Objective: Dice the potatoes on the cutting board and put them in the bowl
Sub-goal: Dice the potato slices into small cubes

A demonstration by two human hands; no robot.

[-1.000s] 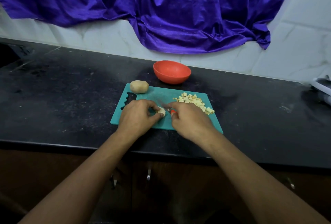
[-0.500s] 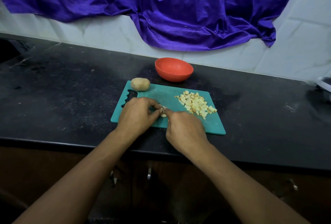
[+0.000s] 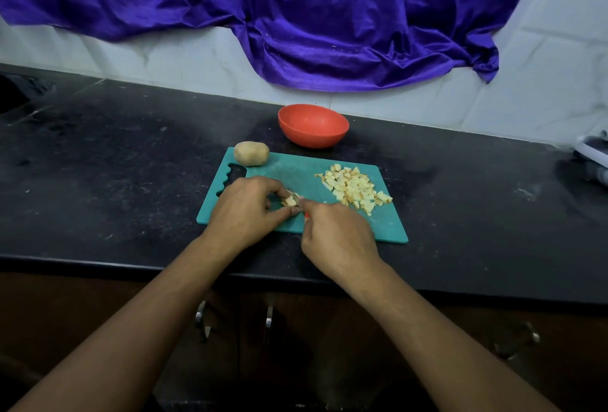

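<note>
Centre frame on the cutting board [image 3: 296, 174], the left hand [image 3: 243, 211] clamps its fingers on a small potato piece [image 3: 291, 201]; the right hand [image 3: 339, 234] curls its fingers round a mostly hidden knife [image 3: 306, 215]. With so little to hold, the blade may slip onto a fingertip

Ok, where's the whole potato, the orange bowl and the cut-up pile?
whole potato [image 3: 251, 153]: head view, middle of its skin.
orange bowl [image 3: 312, 138]: head view, front outer wall.
cut-up pile [image 3: 353, 189]: head view, centre of the cubes.
</note>
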